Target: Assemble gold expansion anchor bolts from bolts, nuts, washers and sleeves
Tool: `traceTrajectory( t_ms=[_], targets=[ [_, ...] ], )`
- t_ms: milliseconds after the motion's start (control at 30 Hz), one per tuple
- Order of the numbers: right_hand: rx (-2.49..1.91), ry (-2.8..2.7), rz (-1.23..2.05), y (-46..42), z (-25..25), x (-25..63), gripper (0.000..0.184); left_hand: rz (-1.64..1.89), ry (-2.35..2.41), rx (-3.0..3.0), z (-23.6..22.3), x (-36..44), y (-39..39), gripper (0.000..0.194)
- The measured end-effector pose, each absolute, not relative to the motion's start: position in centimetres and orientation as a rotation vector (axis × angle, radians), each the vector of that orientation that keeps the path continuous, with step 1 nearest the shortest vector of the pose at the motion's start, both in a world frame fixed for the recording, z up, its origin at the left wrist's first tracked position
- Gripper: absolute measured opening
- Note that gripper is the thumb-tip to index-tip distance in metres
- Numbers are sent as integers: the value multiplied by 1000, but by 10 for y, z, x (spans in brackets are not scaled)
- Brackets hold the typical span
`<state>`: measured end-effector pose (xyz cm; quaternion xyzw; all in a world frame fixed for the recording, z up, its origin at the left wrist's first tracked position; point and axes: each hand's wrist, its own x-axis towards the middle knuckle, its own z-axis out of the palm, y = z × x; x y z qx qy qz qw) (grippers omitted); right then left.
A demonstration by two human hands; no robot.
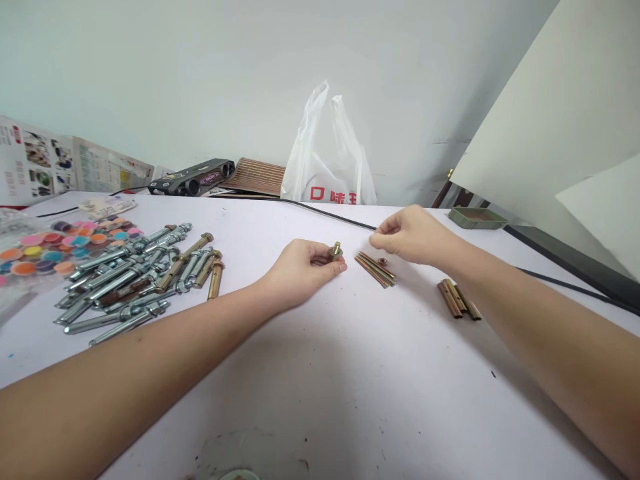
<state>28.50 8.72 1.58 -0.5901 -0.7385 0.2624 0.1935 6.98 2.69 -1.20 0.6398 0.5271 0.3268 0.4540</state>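
My left hand [306, 266] is closed around a brass-coloured bolt [336, 251], whose threaded end with a nut sticks up past my thumb. My right hand [409, 233] hovers just right of it in a pinch; what the fingertips hold is too small to name. Below the right hand lie a few brass bolts [375, 268] side by side, with a small nut [382, 261] beside them. Further right rest two short brass sleeves [457, 300].
A pile of silver and brass anchor bolts [135, 277] lies at left, with a bag of coloured round caps [55, 247] behind it. A white plastic bag [329, 160], a dark device [193, 180], a black cable [330, 215] and a small green tray [477, 217] stand along the back.
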Motion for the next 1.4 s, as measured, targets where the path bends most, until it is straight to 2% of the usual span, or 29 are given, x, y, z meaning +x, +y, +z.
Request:
traceTrajectory(
  t_ms=[100, 267, 600, 767, 867, 933, 967, 1067, 1133, 1233, 1300, 1333, 1400],
  targets=[
    [-1264, -2130, 740, 70, 32, 271, 8, 797, 1282, 1612, -10, 71, 26, 33],
    [-877, -2291, 633, 57, 36, 257, 18, 807, 1302, 1646, -8, 71, 24, 29],
    [-901, -2297, 621, 61, 24, 253, 17, 808, 1313, 1661, -10, 70, 26, 31],
    [-860, -2277, 632, 61, 16, 253, 36, 801, 1345, 1653, -10, 69, 26, 35],
    [-837, -2201, 632, 57, 15, 256, 24, 816, 1317, 1654, -11, 69, 26, 32],
    [-935, -2081, 635, 53, 14, 258, 39, 817, 1303, 1648, -12, 69, 27, 33],
    [-977, -2038, 650, 52, 14, 258, 41, 814, 1295, 1644, -12, 69, 27, 34],
    [-965, -2065, 687, 50, 12, 257, 25, 815, 1272, 1637, -11, 69, 27, 33],
    [-902, -2135, 681, 48, 14, 257, 24, 828, 1270, 1636, -11, 69, 27, 31],
    [-915, -2090, 670, 43, 18, 259, 55, 836, 1306, 1601, -12, 68, 27, 32],
    [-959, -1990, 666, 41, 20, 260, 62, 825, 1316, 1596, -13, 68, 28, 34],
    [-976, -1970, 671, 42, 20, 260, 57, 819, 1313, 1603, -13, 68, 28, 34],
    [-993, -2019, 692, 44, 16, 257, 36, 812, 1293, 1626, -14, 68, 28, 33]
  ],
)
